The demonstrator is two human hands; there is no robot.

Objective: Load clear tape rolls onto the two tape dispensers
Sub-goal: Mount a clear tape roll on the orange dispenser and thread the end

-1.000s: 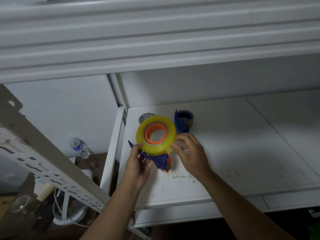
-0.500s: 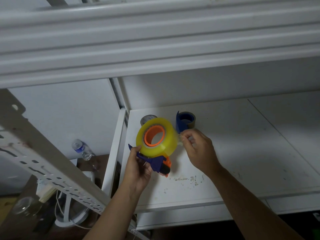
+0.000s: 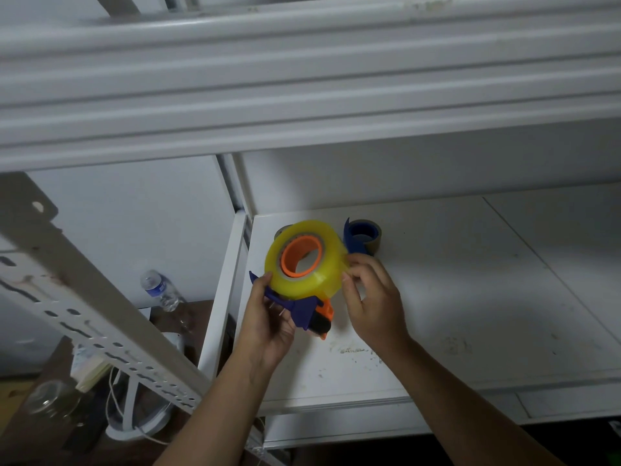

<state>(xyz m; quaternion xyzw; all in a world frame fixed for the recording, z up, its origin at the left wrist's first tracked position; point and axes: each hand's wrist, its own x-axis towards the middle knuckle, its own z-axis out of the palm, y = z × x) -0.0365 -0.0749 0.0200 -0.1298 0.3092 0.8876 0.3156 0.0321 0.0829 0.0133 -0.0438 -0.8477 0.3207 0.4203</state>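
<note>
A thick yellowish clear tape roll (image 3: 327,270) sits on the orange hub of a blue and orange tape dispenser (image 3: 307,314), held up above the white shelf (image 3: 470,297). My left hand (image 3: 268,317) grips the dispenser's blue frame from the left and below. The fingertips of my right hand (image 3: 373,297) pinch the right edge of the roll. Behind it on the shelf stands a second blue dispenser (image 3: 358,238) with a brownish roll on it. Another tape roll (image 3: 280,232) peeks out behind the held one, mostly hidden.
A white shelf beam (image 3: 302,79) hangs low overhead. A perforated metal upright (image 3: 84,297) slants across the lower left. Below on the left are a water bottle (image 3: 159,290), a glass jar (image 3: 50,398) and cables. Specks of debris lie on the shelf near its front.
My right hand has shifted from the roll's lower right up to its right edge. The roll and dispenser stay in my left hand, turned slightly.
</note>
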